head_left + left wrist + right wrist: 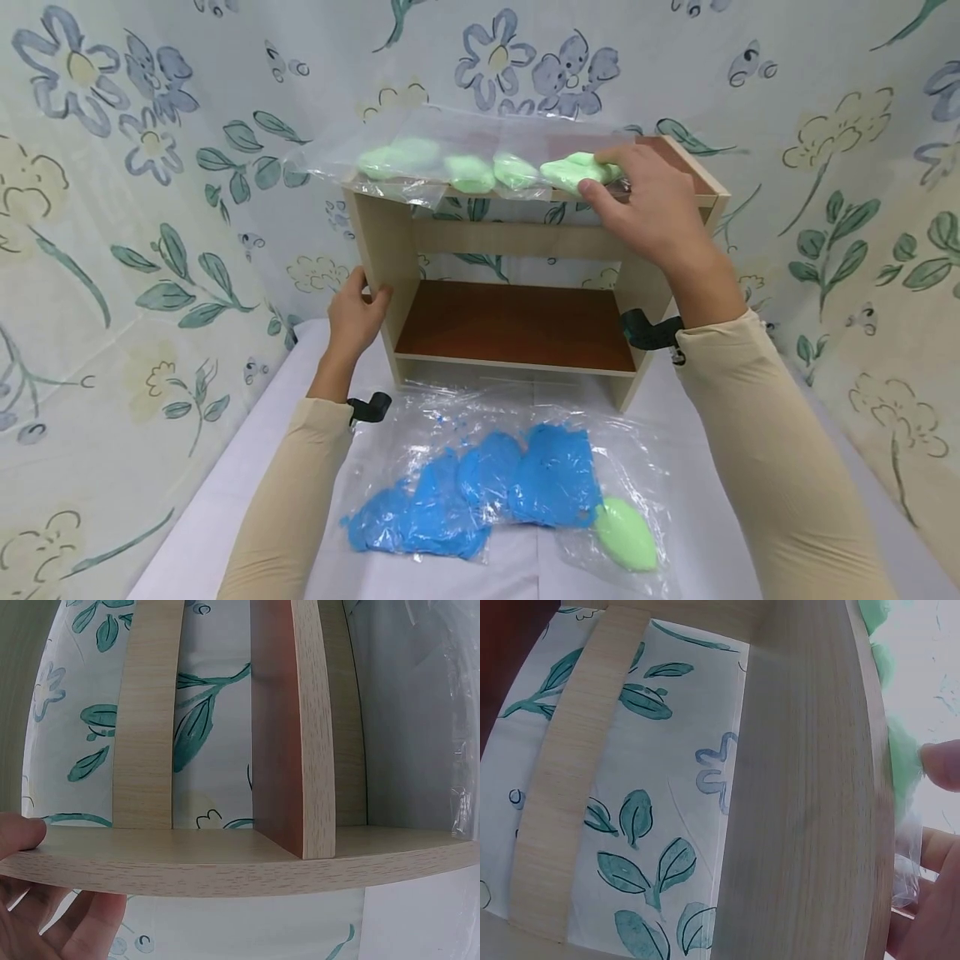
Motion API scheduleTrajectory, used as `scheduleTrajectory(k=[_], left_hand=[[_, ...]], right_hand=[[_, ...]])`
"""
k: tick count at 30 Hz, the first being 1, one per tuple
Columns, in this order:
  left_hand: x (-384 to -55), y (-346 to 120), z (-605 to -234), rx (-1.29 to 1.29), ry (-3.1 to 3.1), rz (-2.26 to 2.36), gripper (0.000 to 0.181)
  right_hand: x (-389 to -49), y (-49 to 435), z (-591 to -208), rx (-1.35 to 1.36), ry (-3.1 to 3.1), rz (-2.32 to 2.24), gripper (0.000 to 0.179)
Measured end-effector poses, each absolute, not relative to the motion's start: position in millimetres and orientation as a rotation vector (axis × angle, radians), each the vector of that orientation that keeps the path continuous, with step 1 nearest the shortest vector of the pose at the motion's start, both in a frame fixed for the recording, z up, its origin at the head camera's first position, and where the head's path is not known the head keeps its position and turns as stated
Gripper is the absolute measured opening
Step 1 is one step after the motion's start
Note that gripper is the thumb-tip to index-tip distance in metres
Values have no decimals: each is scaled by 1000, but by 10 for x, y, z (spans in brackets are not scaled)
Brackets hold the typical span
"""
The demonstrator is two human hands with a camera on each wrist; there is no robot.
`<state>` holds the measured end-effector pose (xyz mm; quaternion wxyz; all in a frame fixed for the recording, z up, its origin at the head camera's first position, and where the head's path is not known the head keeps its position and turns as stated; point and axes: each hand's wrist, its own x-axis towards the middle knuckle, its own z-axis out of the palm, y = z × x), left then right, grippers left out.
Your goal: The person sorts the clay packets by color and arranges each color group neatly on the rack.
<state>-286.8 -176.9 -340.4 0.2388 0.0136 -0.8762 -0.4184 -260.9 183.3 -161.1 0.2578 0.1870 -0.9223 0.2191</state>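
A small wooden shelf unit (517,325) with reddish-brown boards stands on the white surface. Around the front edge of its left side panel (202,876), my left hand (356,312) has its thumb on the inner face and its fingers outside. Clear plastic film (333,158) lies over the top board and overhangs the front. Several pale green clay-like lumps (471,172) sit in a row on the top, with the film. My right hand (656,200) pinches the rightmost green lump (567,172) between thumb and fingers; the right wrist view shows the thumb touching green material (904,765).
In front of the shelf, several flattened blue clay-like pieces (555,475) lie with clear plastic. A green oval lump (626,535) is at their right end. Flower-patterned cloth (247,75) hangs behind and at both sides.
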Motion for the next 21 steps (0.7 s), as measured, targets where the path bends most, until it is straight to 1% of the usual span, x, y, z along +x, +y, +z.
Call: scheduleTrajectory(k=[21], left_hand=[[-2867, -1763, -3404, 51, -2405, -1143, 45]], right_hand=[[-2625, 1718, -1623, 494, -2547, 570, 53]])
